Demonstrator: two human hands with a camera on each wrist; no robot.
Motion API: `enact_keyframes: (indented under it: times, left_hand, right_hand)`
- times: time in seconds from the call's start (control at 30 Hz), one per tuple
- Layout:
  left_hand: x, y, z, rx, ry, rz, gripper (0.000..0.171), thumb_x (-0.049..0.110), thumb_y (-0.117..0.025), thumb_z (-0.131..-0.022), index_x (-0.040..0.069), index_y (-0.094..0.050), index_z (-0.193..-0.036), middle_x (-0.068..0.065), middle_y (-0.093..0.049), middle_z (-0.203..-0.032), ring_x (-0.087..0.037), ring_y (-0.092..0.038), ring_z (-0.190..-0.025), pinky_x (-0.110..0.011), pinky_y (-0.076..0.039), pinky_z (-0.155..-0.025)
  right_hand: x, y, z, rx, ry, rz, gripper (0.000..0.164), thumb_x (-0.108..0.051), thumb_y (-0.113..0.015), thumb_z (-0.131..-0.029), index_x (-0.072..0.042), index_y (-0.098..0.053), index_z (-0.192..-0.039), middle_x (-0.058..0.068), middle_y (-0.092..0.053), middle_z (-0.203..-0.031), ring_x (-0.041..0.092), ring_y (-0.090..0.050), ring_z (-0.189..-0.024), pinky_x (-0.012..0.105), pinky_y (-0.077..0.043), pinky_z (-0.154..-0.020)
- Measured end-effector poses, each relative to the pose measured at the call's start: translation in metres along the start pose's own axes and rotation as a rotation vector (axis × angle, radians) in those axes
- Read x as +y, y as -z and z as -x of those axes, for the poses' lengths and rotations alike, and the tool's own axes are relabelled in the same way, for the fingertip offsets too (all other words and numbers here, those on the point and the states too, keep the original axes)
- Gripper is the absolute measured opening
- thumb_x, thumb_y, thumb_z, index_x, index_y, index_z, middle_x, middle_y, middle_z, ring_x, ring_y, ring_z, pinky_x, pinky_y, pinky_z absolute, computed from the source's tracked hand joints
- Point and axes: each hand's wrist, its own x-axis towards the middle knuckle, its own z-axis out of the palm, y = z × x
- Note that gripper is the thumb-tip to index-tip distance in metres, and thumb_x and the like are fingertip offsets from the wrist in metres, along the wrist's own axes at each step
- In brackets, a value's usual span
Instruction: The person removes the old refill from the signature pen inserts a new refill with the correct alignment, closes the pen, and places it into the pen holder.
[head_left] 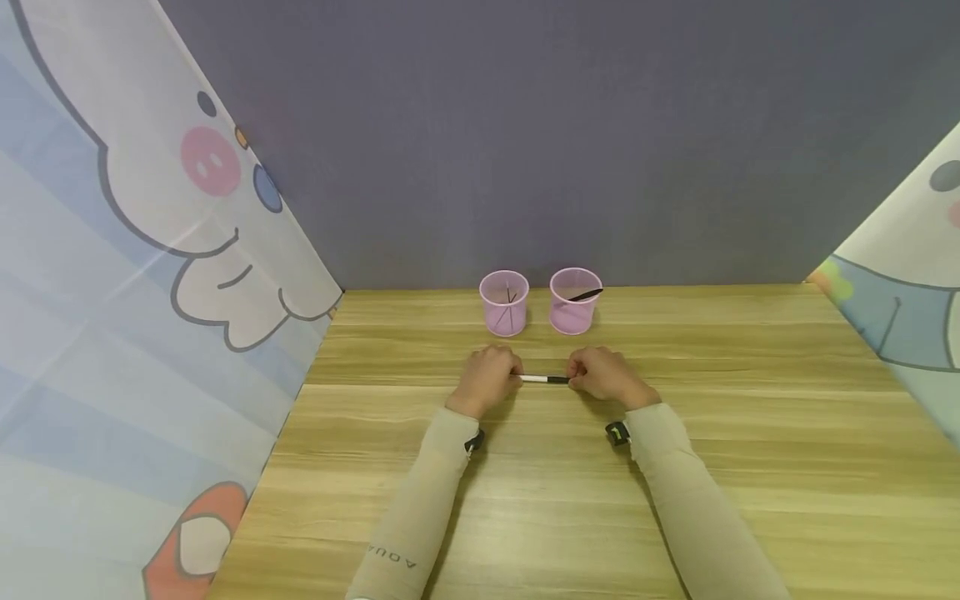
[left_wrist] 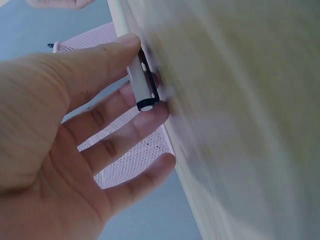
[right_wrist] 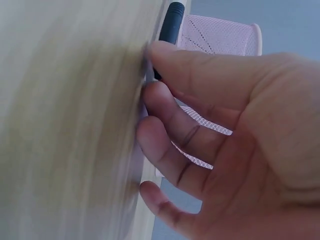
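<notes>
A pen [head_left: 545,379] with a white barrel and a black section lies level between my two hands, just above or on the table. My left hand [head_left: 486,379] pinches its white end between thumb and fingers; a black clip and end ring show there in the left wrist view. At the opposite end, my right hand [head_left: 607,375] holds the black part with thumb and forefinger. The right wrist view shows a ribbed black piece [right_wrist: 172,22] beyond the thumb; the pen's tip is hidden by the fingers.
Behind the hands stand two pink mesh cups. The left cup [head_left: 505,323] has thin dark sticks in it; a black pen-like item [head_left: 587,295] leans out of the right cup [head_left: 572,319]. A grey wall [head_left: 570,150] rises at the back of the wooden table [head_left: 547,517].
</notes>
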Motion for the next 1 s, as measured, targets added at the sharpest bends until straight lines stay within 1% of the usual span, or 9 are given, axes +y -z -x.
enact_keyframes:
  times: [0.1, 0.23, 0.33, 0.43, 0.57, 0.7, 1.0]
  left_hand:
    - [-0.002, 0.003, 0.002, 0.006, -0.007, 0.049, 0.008, 0.022, -0.079, -0.09, 0.017, -0.08, -0.095, 0.002, -0.078, -0.099, -0.017, -0.073, -0.093, -0.036, -0.057, -0.088]
    - [-0.004, 0.006, 0.004, 0.012, -0.006, 0.103, 0.01, 0.02, -0.077, -0.091, 0.014, -0.079, -0.099, 0.0, -0.078, -0.102, -0.019, -0.073, -0.095, -0.037, -0.058, -0.09]
    - [-0.005, 0.01, 0.005, 0.026, -0.009, 0.121, 0.011, 0.02, -0.075, -0.093, 0.013, -0.079, -0.1, -0.002, -0.078, -0.103, -0.02, -0.074, -0.097, -0.038, -0.058, -0.09]
    - [-0.006, 0.014, 0.005, 0.049, -0.02, 0.128, 0.011, 0.02, -0.073, -0.095, 0.013, -0.079, -0.1, -0.002, -0.078, -0.1, -0.022, -0.074, -0.097, -0.04, -0.058, -0.089]
    - [-0.005, 0.02, 0.005, 0.063, -0.028, 0.137, 0.011, 0.021, -0.072, -0.095, 0.013, -0.079, -0.098, -0.001, -0.078, -0.098, -0.021, -0.074, -0.094, -0.04, -0.059, -0.085]
    - [-0.005, 0.023, 0.006, 0.064, -0.032, 0.146, 0.011, 0.02, -0.071, -0.096, 0.013, -0.079, -0.099, -0.001, -0.078, -0.098, -0.02, -0.074, -0.093, -0.039, -0.059, -0.083]
    - [-0.006, 0.029, 0.008, 0.094, -0.031, 0.165, 0.011, 0.017, -0.072, -0.095, 0.011, -0.079, -0.1, -0.003, -0.077, -0.1, -0.022, -0.073, -0.094, -0.041, -0.06, -0.083]
  right_hand:
    - [-0.001, 0.001, 0.001, 0.015, 0.007, -0.022, 0.008, -0.013, -0.074, -0.091, -0.014, -0.068, -0.086, -0.002, -0.067, -0.078, 0.015, -0.058, -0.075, 0.043, -0.046, -0.079]
    - [-0.002, 0.005, 0.001, 0.037, 0.017, -0.103, 0.003, -0.01, -0.071, -0.094, -0.009, -0.071, -0.091, 0.002, -0.069, -0.08, 0.014, -0.06, -0.074, 0.037, -0.05, -0.075]
    - [-0.004, 0.009, 0.002, 0.057, 0.024, -0.138, 0.007, -0.01, -0.068, -0.096, -0.006, -0.073, -0.097, 0.004, -0.071, -0.085, 0.014, -0.062, -0.077, 0.036, -0.052, -0.074]
    - [-0.005, 0.013, 0.003, 0.074, 0.028, -0.134, 0.012, -0.012, -0.067, -0.098, -0.005, -0.075, -0.102, 0.005, -0.073, -0.089, 0.015, -0.062, -0.081, 0.038, -0.053, -0.077]
    - [-0.007, 0.018, 0.005, 0.074, 0.026, -0.137, 0.015, -0.013, -0.066, -0.099, -0.004, -0.076, -0.105, 0.007, -0.074, -0.093, 0.017, -0.063, -0.084, 0.039, -0.053, -0.079]
    - [-0.009, 0.021, 0.007, 0.089, 0.029, -0.13, 0.015, -0.013, -0.066, -0.098, -0.003, -0.076, -0.104, 0.007, -0.074, -0.092, 0.017, -0.063, -0.083, 0.037, -0.052, -0.077]
    - [-0.014, 0.025, 0.008, 0.136, 0.042, -0.128, 0.012, -0.012, -0.068, -0.097, -0.004, -0.076, -0.101, 0.008, -0.073, -0.086, 0.015, -0.06, -0.077, 0.033, -0.049, -0.071]
